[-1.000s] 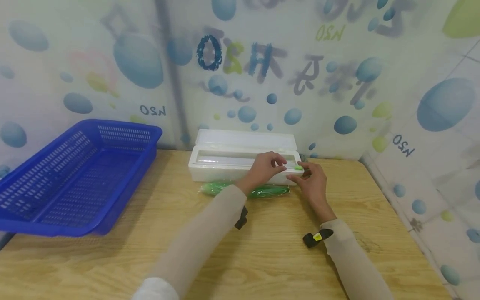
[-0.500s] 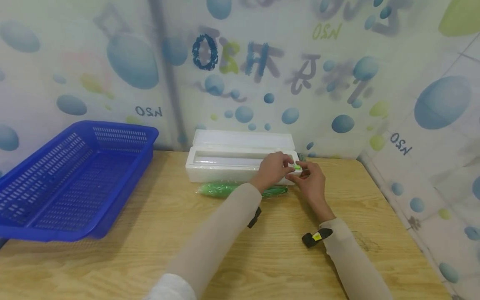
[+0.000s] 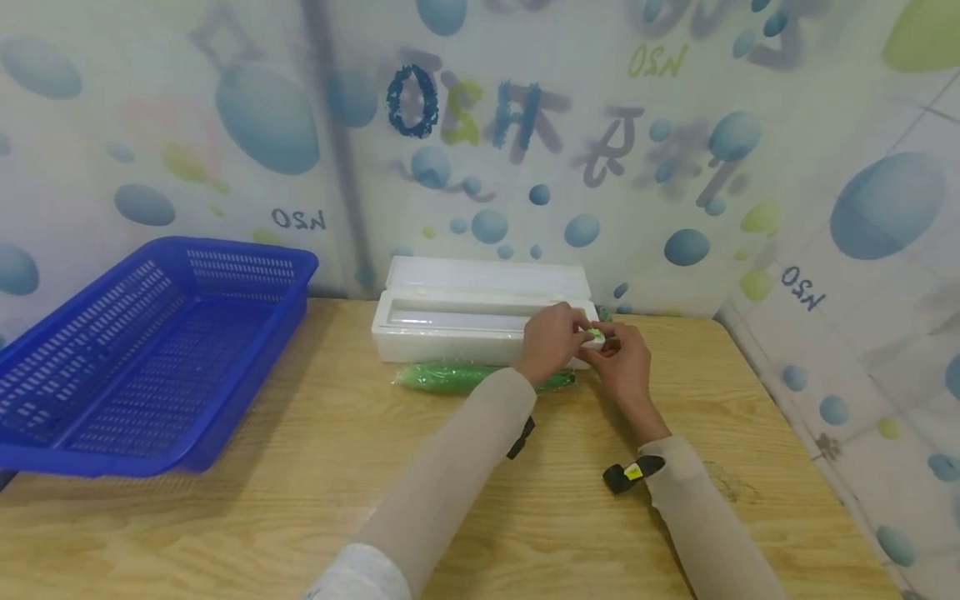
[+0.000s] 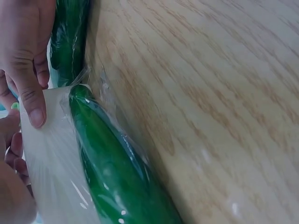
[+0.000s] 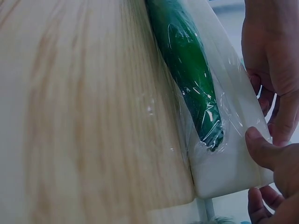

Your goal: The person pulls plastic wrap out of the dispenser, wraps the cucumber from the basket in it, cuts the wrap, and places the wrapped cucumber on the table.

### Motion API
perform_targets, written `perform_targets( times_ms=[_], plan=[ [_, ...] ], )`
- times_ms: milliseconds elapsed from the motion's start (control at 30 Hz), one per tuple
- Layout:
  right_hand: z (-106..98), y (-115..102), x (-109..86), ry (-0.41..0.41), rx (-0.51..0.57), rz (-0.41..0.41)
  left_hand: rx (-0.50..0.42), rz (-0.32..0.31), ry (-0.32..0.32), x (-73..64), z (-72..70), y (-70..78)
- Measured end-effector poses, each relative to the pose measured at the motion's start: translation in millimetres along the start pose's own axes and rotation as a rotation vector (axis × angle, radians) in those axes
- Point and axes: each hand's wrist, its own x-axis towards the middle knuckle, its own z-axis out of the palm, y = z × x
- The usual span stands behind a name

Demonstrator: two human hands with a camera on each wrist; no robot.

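Observation:
A long white cling film dispenser point(image 3: 450, 346) stands on the table near the wall, its lid point(image 3: 487, 277) raised at the back. My left hand point(image 3: 551, 342) reaches across to its right end, fingertips pinching at a small green slide cutter point(image 3: 596, 333). With thumb and fingers my right hand point(image 3: 626, 362) grips the box's right end; the right wrist view shows its thumb point(image 5: 261, 149) pressed on the front wall. Along the front lies a green cucumber point(image 3: 442, 377) in clear film, partly behind the left forearm. The film point(image 4: 60, 172) also covers the box front in the left wrist view.
A blue perforated plastic basket point(image 3: 172, 367) sits at the table's left. Another film-wrapped green vegetable point(image 4: 70, 37) lies beyond the box's right end. The patterned wall point(image 3: 480, 192) rises right behind the box, and the wooden table point(image 3: 285, 467) extends in front.
My left hand has moved right along the box to the green slide cutter, its fingers closing in there. The right hand keeps its grip at the box's end.

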Motion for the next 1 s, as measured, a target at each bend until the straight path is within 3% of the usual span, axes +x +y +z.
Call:
perform_targets(
  times_ms=[333, 700, 1000],
  plan=[
    [-1, -2, -0.9, 0.009, -0.023, -0.058, -0.024, -0.004, -0.060, -1.1, -6.7, -0.8],
    [1, 2, -0.8, 0.025, -0.029, -0.133, 0.018, 0.015, -0.084, 0.2, -12.2, -0.8],
    [0, 3, -1.4, 0.026, -0.024, -0.148, -0.039, 0.036, -0.081, 1.3, -15.6, -4.6]
  ],
)
